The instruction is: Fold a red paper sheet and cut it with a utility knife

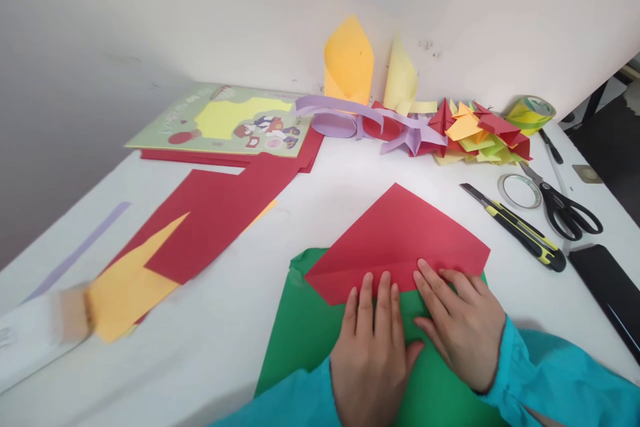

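Observation:
A red sheet of paper (400, 233) with a folded strip along its near edge lies on a green sheet (295, 327). My left hand (373, 353) rests palm down on the green sheet, its fingertips at the red paper's near edge. To its right, my right hand (460, 320) lies flat with fingers outstretched, pressing the folded strip near its right part. Both hands are open, and neither grips the paper. Teal sleeves cover both wrists.
Right of the red paper lie a box cutter (515, 227), a tape roll (520, 191), scissors (565, 207) and a black phone-like object (607, 293). Folded paper shapes (480, 130) stand by the wall. Left are red sheets (215, 213), orange paper (135, 287) and a printed pad (175, 113).

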The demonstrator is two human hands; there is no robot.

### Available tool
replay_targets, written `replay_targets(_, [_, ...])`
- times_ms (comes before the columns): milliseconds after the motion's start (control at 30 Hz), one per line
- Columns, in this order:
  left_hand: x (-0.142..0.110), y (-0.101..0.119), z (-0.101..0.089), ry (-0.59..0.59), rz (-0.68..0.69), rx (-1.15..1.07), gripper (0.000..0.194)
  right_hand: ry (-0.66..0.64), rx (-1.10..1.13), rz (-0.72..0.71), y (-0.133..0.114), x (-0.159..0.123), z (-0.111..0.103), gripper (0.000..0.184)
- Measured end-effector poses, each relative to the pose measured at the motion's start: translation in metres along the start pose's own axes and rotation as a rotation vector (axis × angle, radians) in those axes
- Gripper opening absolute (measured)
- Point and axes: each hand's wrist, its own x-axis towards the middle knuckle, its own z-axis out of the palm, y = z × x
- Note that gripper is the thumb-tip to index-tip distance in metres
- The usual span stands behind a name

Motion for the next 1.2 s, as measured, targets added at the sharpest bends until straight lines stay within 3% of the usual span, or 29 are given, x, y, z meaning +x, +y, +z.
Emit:
replay_targets(167, [-0.007,0.002,-0.001,0.053,-0.038,0.132,0.062,-0.009,-0.052,0.001,-0.002,0.000,-0.001,0.041])
replay_targets(333, [-0.012,-0.001,-0.002,0.033,-0.054,0.221,0.068,0.005,-0.142,0.039,-0.001,-0.005,-0.005,0.037])
replay_targets(633, [-0.012,-0.005,-0.006,0.013,-0.043,0.237,0.066,0.009,-0.304,0.098,0.018,-0.009,-0.016,0.043])
replay_targets(767, [-0.010,-0.004,-0.006,-0.006,-0.014,0.255,0.068,0.019,-0.276,0.113,0.013,-0.007,-0.013,0.041])
replay_targets(1000, [-0.002,-0.005,-0.006,0.018,-0.021,0.217,0.067,-0.003,-0.031,0.084,-0.008,-0.003,-0.007,0.042])
replay_targets(1200, [0.008,-0.009,-0.010,0.016,-0.043,0.170,0.059,-0.046,-0.057,0.054,-0.005,0.002,-0.001,0.051])
